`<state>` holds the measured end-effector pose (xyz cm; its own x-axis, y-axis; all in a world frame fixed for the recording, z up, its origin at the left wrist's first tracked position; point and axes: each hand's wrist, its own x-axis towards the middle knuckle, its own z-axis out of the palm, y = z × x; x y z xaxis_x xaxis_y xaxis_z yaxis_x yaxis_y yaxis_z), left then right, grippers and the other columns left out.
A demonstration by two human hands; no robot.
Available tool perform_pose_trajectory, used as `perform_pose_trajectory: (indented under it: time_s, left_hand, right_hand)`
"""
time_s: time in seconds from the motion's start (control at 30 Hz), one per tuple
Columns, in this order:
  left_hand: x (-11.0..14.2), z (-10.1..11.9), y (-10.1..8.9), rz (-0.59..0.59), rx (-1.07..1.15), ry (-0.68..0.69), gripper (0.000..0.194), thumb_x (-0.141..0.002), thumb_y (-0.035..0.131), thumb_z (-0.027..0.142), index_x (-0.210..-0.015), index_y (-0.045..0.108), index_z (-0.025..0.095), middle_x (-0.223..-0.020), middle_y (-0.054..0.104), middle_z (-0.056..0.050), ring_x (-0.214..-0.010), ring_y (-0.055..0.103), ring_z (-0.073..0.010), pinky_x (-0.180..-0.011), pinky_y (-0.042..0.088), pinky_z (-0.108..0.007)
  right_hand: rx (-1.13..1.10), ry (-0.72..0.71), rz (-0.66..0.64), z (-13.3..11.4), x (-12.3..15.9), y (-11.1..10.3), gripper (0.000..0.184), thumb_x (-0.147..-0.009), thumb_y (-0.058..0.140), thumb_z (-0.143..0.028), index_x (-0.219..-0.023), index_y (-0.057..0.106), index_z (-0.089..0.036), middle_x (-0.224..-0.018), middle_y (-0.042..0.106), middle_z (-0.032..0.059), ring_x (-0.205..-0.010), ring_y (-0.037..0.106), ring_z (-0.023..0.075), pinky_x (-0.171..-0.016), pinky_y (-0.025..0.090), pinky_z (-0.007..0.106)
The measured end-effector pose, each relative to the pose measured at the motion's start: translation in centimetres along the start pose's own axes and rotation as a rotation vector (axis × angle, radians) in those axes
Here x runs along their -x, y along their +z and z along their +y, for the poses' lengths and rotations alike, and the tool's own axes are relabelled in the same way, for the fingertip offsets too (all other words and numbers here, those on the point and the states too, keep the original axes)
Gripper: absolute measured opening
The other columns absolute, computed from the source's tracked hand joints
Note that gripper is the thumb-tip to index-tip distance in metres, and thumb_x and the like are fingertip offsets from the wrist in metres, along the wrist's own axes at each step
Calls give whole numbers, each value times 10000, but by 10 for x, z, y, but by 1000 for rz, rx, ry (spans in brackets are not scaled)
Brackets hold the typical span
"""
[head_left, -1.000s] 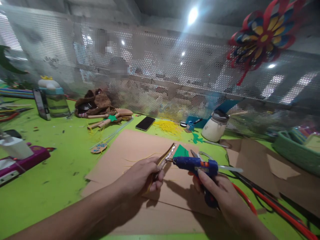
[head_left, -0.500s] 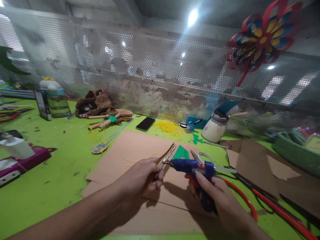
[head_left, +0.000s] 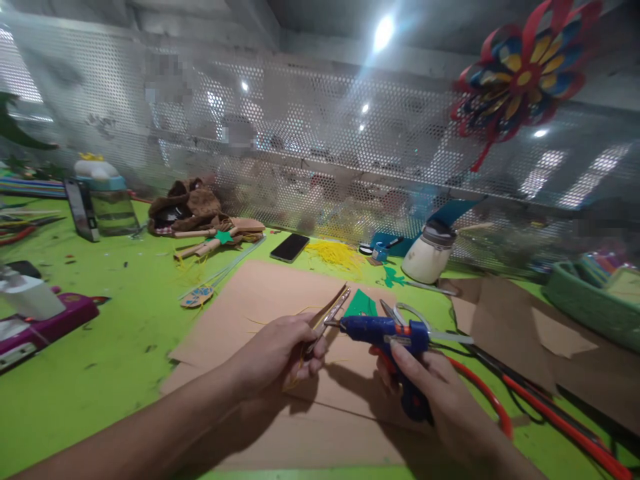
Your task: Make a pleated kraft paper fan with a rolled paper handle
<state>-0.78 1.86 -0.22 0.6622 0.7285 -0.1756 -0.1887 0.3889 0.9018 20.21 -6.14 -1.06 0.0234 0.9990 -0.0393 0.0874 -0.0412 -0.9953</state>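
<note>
My right hand (head_left: 420, 373) is wrapped round the handle of a blue hot glue gun (head_left: 380, 333), its nozzle pointing left. That nozzle meets the edge of a thin folded piece of cardboard (head_left: 336, 308), which my left hand (head_left: 290, 343) pinches upright. Thin yellow strands (head_left: 257, 323) hang about my left fingers. Whether the nozzle touches the cardboard I cannot tell. Under both hands lies a large sheet of brown cardboard (head_left: 240, 293). Behind the glue gun are a green paper piece (head_left: 361, 303) and scissors (head_left: 400, 311), partly hidden by the gun.
A black phone (head_left: 290, 247), yellow shreds (head_left: 333, 257) and a white jar (head_left: 429, 255) stand along the back. Cardboard scraps (head_left: 515, 327) and a red cable (head_left: 565, 423) lie right. At left are a purple power strip (head_left: 75, 310) and a stick figure with a green star (head_left: 223, 237).
The piece in my left hand has tilted slightly, so the gap between its layers shows more. The glue gun stays almost in place. My view has shifted a little.
</note>
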Motion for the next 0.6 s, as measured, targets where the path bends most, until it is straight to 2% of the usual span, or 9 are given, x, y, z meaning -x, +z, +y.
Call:
perform_pose_trajectory:
  time_s: [0.1, 0.27, 0.43, 0.6]
  left_hand:
    - [-1, -1, -1, -6, -7, 8, 41, -769, 483, 158, -779, 521, 147, -637, 514, 11, -492, 437, -62, -419, 297, -144]
    - [1, 0, 0, 20, -15, -4, 90, -771, 477, 166, -846, 525, 150, -635, 521, 15, -494, 435, -64, -418, 284, -140]
    - [0, 0, -1, -14, -13, -16, 69, -768, 498, 171, -836, 502, 161, -653, 518, 16, -504, 438, -62, -427, 276, -140]
    - [-2, -4, -3, 13, -24, -3, 69, -776, 487, 177, -832, 517, 150, -649, 524, 5, -515, 449, -67, -448, 301, -146]
  right_hand:
    - [34, 7, -34, -1, 1, -1, 509, -837, 556, -603, -675, 618, -124, -614, 546, 27, -584, 475, 126, -531, 307, 252]
    - [67, -24, 37, 1, -1, -5, 506, -853, 535, -596, -664, 608, -132, -613, 533, 19, -590, 467, 125, -550, 316, 252]
    - [40, -2, -32, 0, -2, -4, 486, -838, 563, -588, -688, 615, -129, -626, 546, 25, -596, 476, 128, -534, 309, 249]
    - [82, -28, -20, -3, -1, -5, 496, -864, 523, -589, -684, 604, -134, -620, 529, 16, -589, 463, 124, -543, 313, 251]
